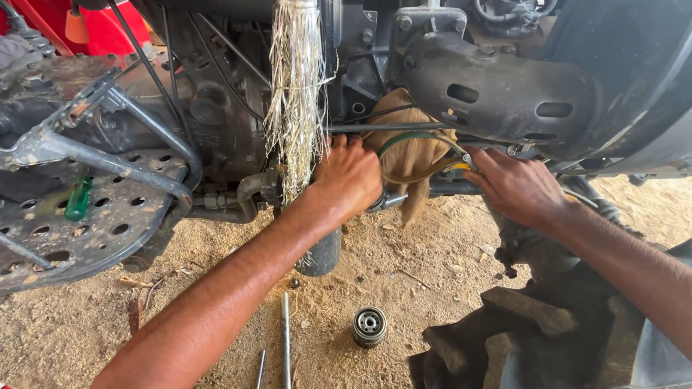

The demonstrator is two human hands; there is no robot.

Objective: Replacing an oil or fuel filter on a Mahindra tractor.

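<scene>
nearest the viewer, two thin metal rods [285, 351] are lying on the sandy ground [57, 337], and a small cylindrical filter [369, 326] is standing just right of them, well apart from both hands. at the right, a black lugged tyre [529, 342] is filling the lower corner, with the right forearm passing above it. further in, the left hand [350, 175] is reaching under the machine with its fingers curled and pressing against a tan cloth [409, 154], the fingertips hidden behind a thin dark rod [382, 128]. the right hand [519, 185] is lying just beside the cloth's right edge, its fingers pinching a green hose [413, 136] where a small yellow fitting is showing. the cloth is hanging below a black perforated heat shield [500, 92]. left of the hands, a bundle of pale fibre strands [295, 87] is dangling down. at the far left, a perforated metal footplate [80, 226] is carrying a green-handled screwdriver [78, 196] stuck upright in one hole.
</scene>
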